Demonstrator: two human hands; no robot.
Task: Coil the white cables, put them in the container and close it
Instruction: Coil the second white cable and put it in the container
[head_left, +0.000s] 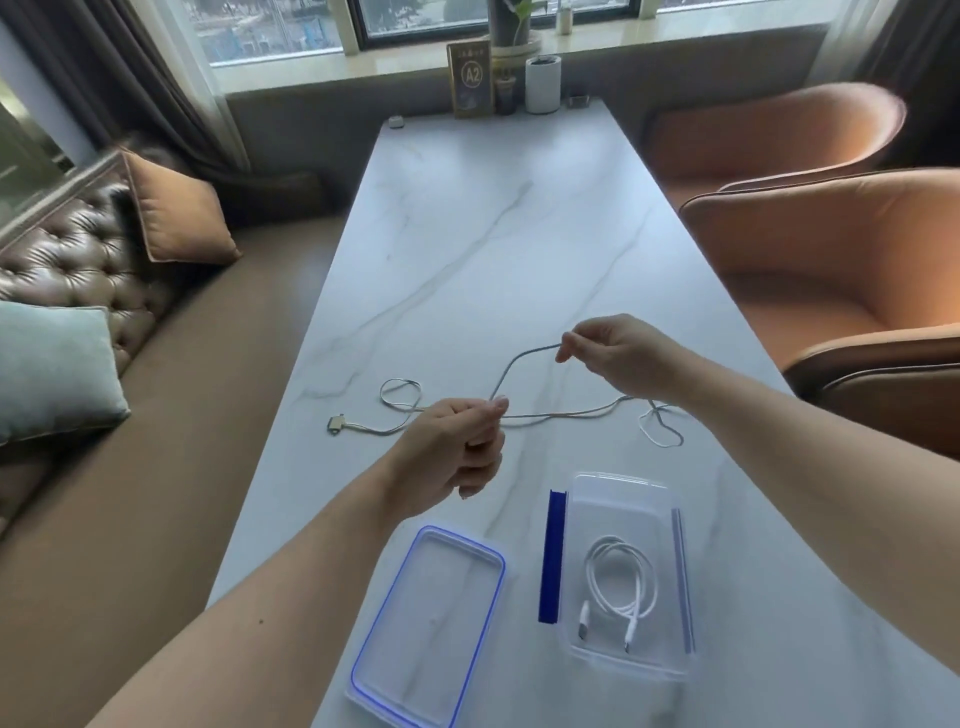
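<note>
A long white cable (566, 414) lies uncoiled across the marble table (493, 249), with a flat plug at its left end (335, 423) and a loop at its right end. My left hand (457, 452) pinches one part of the cable, fingers closed. My right hand (618, 353) pinches it further along and holds that stretch raised above the table. The clear container (576, 499) with blue clips stands open near the front edge, and a coiled white cable (621, 587) lies inside it. The blue-rimmed clear lid (431, 623) lies flat to the container's left.
At the table's far end stand a sign marked A2 (470, 78), a white cup (542, 85) and a small pot. Orange armchairs (831, 249) line the right side. A tufted sofa with cushions (176, 213) runs along the left.
</note>
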